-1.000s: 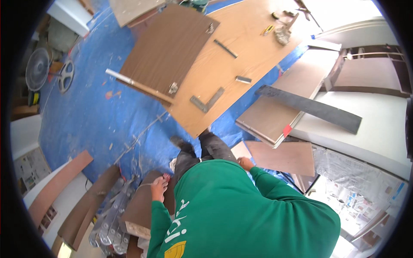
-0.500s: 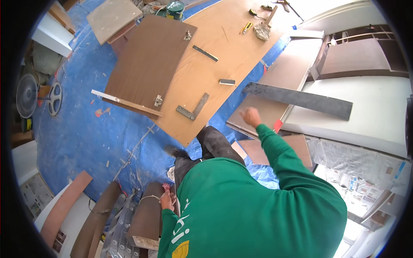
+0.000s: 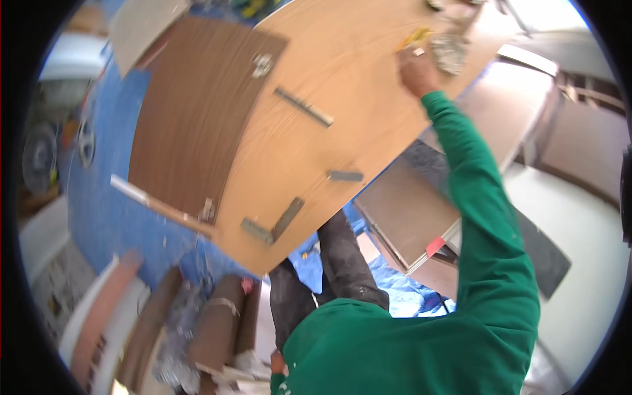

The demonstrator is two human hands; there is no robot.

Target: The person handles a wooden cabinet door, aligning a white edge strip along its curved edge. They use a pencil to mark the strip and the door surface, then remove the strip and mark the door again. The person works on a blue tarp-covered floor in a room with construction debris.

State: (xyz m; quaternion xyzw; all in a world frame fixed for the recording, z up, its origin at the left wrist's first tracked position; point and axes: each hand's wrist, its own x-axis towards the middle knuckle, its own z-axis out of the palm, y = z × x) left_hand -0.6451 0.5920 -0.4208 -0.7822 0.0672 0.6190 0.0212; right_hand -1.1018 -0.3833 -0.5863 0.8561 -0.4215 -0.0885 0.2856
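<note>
One right hand [image 3: 416, 71] | grip state unclear | yellow tool [image 3: 415, 37] touching fingertips

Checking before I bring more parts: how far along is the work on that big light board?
Metal brackets and strips already lie on the light board. The right hand reaches a pile of small fittings at its far end. The dark panel lies alongside, unjoined.

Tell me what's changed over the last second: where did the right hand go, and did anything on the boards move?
The right hand has stretched from beside the legs out across the light wooden board to its far end, reaching a small yellow item and a crumpled grey wad; whether it grips anything is unclear. The left hand stays low by the body. The metal brackets and dark brown panel lie as before.
</note>
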